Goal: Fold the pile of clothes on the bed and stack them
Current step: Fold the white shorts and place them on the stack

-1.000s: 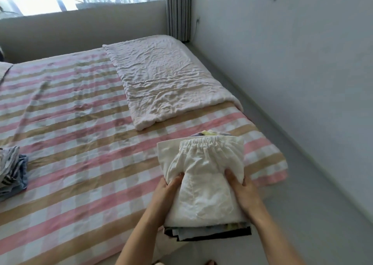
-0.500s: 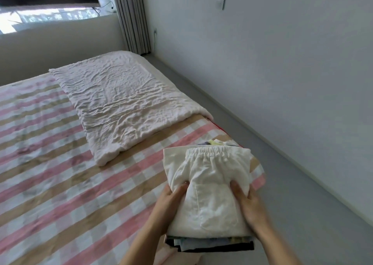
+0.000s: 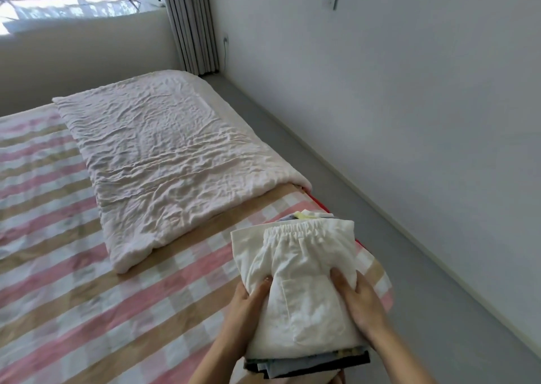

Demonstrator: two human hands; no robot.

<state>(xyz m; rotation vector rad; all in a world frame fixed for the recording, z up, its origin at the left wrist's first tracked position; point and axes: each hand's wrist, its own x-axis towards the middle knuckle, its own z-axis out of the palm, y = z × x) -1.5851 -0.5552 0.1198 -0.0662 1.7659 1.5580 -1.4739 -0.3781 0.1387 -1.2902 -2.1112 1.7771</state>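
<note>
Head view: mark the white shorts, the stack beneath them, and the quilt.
white shorts (image 3: 304, 257): head view, fabric just below the waistband.
stack (image 3: 307, 364): head view, near edge of the layers under the shorts.
quilt (image 3: 164, 161): head view, middle of its wrinkled top.

1 stack of folded clothes | white shorts on top (waistband far side) | over bed corner
</note>
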